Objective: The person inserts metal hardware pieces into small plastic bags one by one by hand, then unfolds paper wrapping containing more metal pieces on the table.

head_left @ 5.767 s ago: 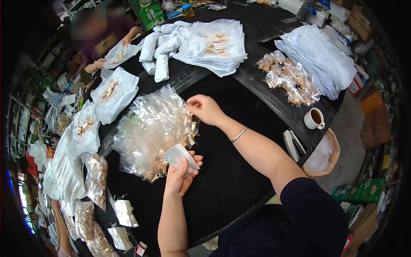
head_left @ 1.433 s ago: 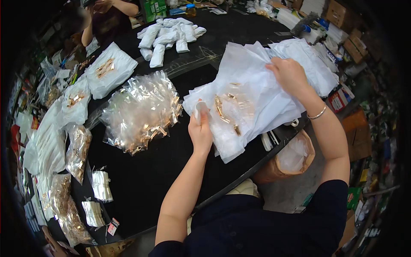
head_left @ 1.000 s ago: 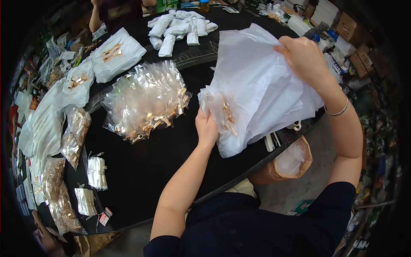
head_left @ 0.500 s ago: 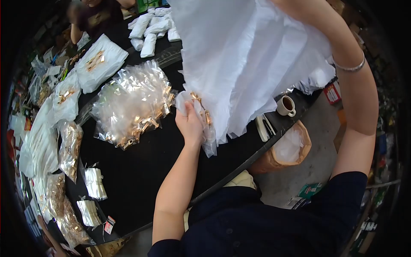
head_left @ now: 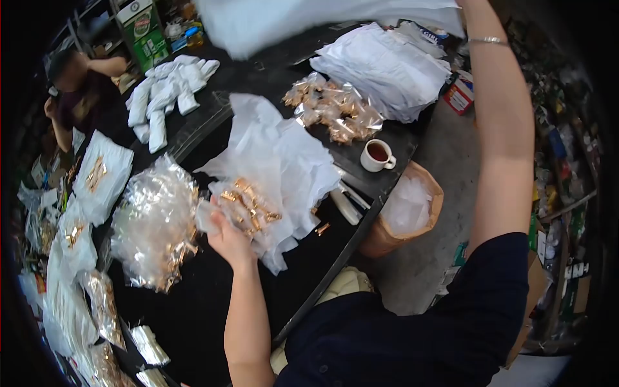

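Observation:
My left hand (head_left: 231,242) is closed on a small pale packet (head_left: 206,216), at the left edge of crumpled white sheets (head_left: 284,155). Gold-coloured pieces in clear bags (head_left: 248,206) lie on those sheets, just right of my fingers. Only the lower part of my right hand (head_left: 474,8) shows at the top edge, its fingers mostly cut off. From it a large white sheet (head_left: 322,19) stretches leftward in the air. Left of my left hand is a heap of clear bags with gold pieces (head_left: 155,222). A loose gold piece (head_left: 323,229) rests on the black table (head_left: 290,290).
A cup of dark drink (head_left: 377,155) stands near the right table edge, beside a white stapler (head_left: 348,203). Behind are bagged pieces (head_left: 335,109) and a white sheet stack (head_left: 387,71). White bundles (head_left: 171,93) lie back left, near another person (head_left: 84,97). A paper bag (head_left: 406,206) stands below.
My right hand has lifted and swung the large white sheet up and away, uncovering the gold pieces on the sheets below. My left hand has stayed low with the packet. The view has shifted.

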### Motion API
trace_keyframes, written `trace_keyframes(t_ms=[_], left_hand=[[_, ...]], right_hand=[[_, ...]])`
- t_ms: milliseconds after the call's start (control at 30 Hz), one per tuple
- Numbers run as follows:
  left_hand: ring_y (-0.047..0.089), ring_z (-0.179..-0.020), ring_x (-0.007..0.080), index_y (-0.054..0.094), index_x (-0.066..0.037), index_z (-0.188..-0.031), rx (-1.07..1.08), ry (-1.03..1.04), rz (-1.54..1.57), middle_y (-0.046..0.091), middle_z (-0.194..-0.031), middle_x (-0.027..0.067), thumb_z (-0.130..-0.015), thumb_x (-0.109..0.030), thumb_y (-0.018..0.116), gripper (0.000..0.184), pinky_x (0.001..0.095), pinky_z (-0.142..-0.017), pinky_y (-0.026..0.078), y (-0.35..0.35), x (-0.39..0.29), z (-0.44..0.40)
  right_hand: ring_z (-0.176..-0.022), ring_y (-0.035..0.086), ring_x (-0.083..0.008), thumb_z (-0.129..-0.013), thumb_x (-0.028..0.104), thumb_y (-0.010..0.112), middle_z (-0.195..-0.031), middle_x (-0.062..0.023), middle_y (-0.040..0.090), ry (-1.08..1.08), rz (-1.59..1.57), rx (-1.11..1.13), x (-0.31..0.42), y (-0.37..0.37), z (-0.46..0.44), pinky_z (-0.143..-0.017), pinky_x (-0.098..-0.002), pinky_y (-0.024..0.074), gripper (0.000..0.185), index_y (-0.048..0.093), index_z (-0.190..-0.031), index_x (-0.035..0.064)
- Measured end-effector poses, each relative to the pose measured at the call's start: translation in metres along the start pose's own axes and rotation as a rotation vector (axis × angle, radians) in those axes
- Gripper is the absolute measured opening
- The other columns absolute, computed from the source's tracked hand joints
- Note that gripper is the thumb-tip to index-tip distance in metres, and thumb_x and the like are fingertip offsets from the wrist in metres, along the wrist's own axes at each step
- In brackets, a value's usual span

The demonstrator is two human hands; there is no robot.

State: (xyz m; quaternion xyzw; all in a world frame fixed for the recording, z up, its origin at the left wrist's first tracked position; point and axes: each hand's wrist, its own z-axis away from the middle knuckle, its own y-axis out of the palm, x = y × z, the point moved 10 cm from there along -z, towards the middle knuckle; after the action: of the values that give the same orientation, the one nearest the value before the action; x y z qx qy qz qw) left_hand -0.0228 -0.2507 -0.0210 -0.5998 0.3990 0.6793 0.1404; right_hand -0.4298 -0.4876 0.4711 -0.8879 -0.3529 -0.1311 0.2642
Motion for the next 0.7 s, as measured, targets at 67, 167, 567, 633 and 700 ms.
trace_keyframes(t_ms=[67,167,567,633,700], left_hand=[[0.059,-0.114,0.0220,0.047,0.003,-0.137,0.022,-0.015,0.042,0.056,-0.131,0.0132,-0.106,-0.023,0.035,0.042,0.0340,-0.097,0.047,0.007,-0.007,0.005],[0.058,-0.115,0.0240,0.045,0.003,-0.138,0.048,-0.041,0.098,0.054,-0.132,0.0146,-0.106,-0.023,0.034,0.043,0.0359,-0.098,0.047,0.012,-0.008,0.009],[0.059,-0.115,0.0256,0.041,0.004,-0.140,0.032,-0.024,0.024,0.054,-0.133,0.0159,-0.107,-0.024,0.032,0.044,0.0381,-0.100,0.048,0.014,-0.011,0.009],[0.059,-0.115,0.0256,0.041,0.003,-0.141,0.031,-0.032,0.026,0.054,-0.133,0.0157,-0.107,-0.024,0.033,0.045,0.0380,-0.100,0.048,0.013,-0.010,0.010],[0.058,-0.116,0.0257,0.040,0.002,-0.142,0.028,-0.029,0.028,0.053,-0.134,0.0154,-0.106,-0.025,0.035,0.045,0.0382,-0.100,0.047,0.012,-0.008,0.009]], right_hand=[[-0.074,0.068,-0.0313,-0.090,0.029,0.060,-0.091,-0.0179,0.073,0.186,0.019,-0.094,-0.108,-0.017,-0.010,-0.069,-0.0404,0.0513,0.032,0.072,-0.096,0.0003],[-0.086,0.066,-0.0306,-0.090,0.014,0.066,-0.093,-0.0167,0.068,0.540,-0.582,-0.368,-0.272,-0.020,0.022,-0.076,-0.0430,0.0514,0.022,0.064,-0.101,-0.0060],[-0.130,0.046,-0.0362,-0.076,0.046,0.074,-0.131,-0.0229,0.057,1.113,0.612,-0.087,-0.431,0.021,0.236,-0.097,-0.0419,0.0461,0.065,0.064,-0.114,-0.0064],[-0.136,0.032,-0.0368,-0.076,0.048,0.074,-0.141,-0.0197,0.036,1.230,0.441,-0.123,-0.441,0.034,0.255,-0.102,-0.0428,0.0406,0.070,0.060,-0.121,-0.0044],[-0.148,0.003,-0.0381,-0.077,0.054,0.072,-0.162,-0.0133,-0.004,1.434,0.108,-0.217,-0.458,0.045,0.282,-0.113,-0.0444,0.0295,0.081,0.052,-0.134,-0.0005]])
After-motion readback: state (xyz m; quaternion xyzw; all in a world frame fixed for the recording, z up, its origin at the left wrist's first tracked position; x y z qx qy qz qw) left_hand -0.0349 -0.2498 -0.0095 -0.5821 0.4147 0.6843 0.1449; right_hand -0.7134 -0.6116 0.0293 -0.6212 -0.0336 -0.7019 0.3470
